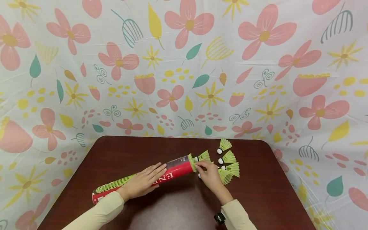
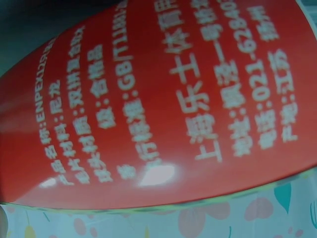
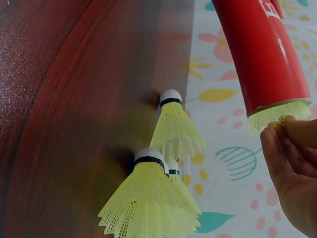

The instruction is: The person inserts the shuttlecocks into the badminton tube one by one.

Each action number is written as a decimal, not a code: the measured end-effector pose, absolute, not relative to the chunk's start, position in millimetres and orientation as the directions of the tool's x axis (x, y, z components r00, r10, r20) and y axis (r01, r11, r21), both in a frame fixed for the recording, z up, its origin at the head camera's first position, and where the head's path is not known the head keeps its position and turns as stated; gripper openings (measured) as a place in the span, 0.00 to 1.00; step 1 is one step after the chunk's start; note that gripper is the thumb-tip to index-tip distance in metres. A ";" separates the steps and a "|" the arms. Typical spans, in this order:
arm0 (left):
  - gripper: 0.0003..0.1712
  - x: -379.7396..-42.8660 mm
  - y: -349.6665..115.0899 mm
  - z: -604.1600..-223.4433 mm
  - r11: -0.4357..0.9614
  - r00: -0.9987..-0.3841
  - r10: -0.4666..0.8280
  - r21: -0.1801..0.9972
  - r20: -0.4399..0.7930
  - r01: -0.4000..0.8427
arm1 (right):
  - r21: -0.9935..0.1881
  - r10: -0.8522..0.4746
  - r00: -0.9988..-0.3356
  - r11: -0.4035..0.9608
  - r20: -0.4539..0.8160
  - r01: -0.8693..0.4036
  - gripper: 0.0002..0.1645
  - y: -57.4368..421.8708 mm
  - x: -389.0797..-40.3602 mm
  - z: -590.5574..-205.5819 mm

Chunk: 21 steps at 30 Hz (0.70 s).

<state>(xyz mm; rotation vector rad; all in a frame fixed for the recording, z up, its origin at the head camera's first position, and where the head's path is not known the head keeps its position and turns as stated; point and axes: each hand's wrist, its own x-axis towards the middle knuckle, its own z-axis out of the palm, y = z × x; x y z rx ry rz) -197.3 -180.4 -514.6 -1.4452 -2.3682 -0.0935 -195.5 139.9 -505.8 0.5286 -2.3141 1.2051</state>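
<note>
A red shuttlecock tube (image 1: 179, 170) with white lettering lies slantwise across the table, its mouth to the right. My left hand (image 1: 146, 177) holds the tube around its middle, fingers over the top and thumb on the near side. In the left wrist view, the tube's printed red wall (image 2: 148, 114) fills most of the picture. At the mouth, my right hand (image 1: 211, 174) pinches the skirt edge of a yellow shuttlecock (image 3: 277, 115). Only that frilled rim sticks out; the rest is hidden inside the tube.
Several loose yellow shuttlecocks with white heads lie right of the tube, among them one at the back (image 1: 225, 145) and one beside the right hand (image 1: 231, 168). The brown table (image 1: 258, 198) meets a flowered cloth (image 1: 184, 64) behind.
</note>
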 end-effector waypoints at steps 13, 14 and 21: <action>0.53 -197.3 -180.5 -516.7 0.464 -0.387 0.850 -0.161 0.357 0.871 | -0.654 -0.141 -0.811 0.523 0.567 -0.548 0.06 133.4 -193.1 -506.9; 0.53 -197.2 -180.5 -516.8 0.464 -0.385 0.850 -0.161 0.360 0.871 | -0.653 -0.142 -0.814 0.527 0.563 -0.544 0.06 133.1 -193.1 -507.2; 0.55 -197.2 -179.5 -517.2 0.467 -0.390 0.847 -0.153 0.361 0.871 | -0.665 -0.157 -0.845 0.551 0.511 -0.504 0.07 131.5 -191.9 -506.7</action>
